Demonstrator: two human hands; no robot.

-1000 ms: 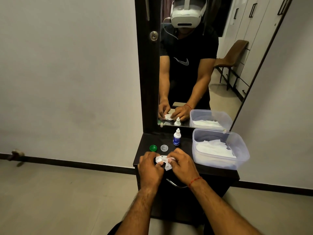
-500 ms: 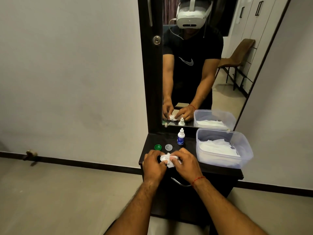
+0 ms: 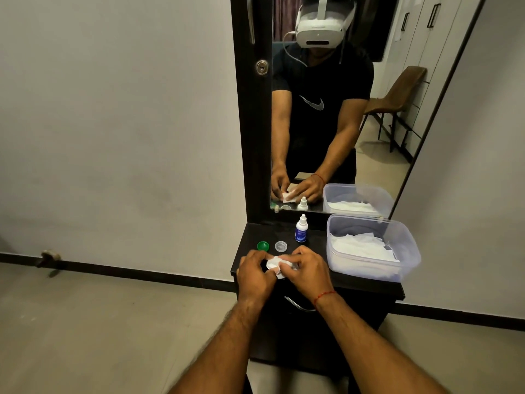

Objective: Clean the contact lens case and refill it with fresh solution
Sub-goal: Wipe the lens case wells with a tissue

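A dresser top (image 3: 366, 281) carries everything. At its near edge, the left hand (image 3: 254, 273) and right hand (image 3: 308, 271) meet around a tissue (image 3: 277, 264). From the tissue, two caps (image 3: 263, 245) (image 3: 281, 246) lie side by side at 12 o'clock, a dropper bottle (image 3: 301, 229) stands at 1 o'clock, and a tub (image 3: 409, 251) holding tissues (image 3: 363, 247) sits at 3 o'clock. The mirror (image 3: 369, 95) rises behind them.

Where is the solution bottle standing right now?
In the head view, the bottle stands upright at the back of the dark table, near the mirror, between the clear cap and the plastic tub.
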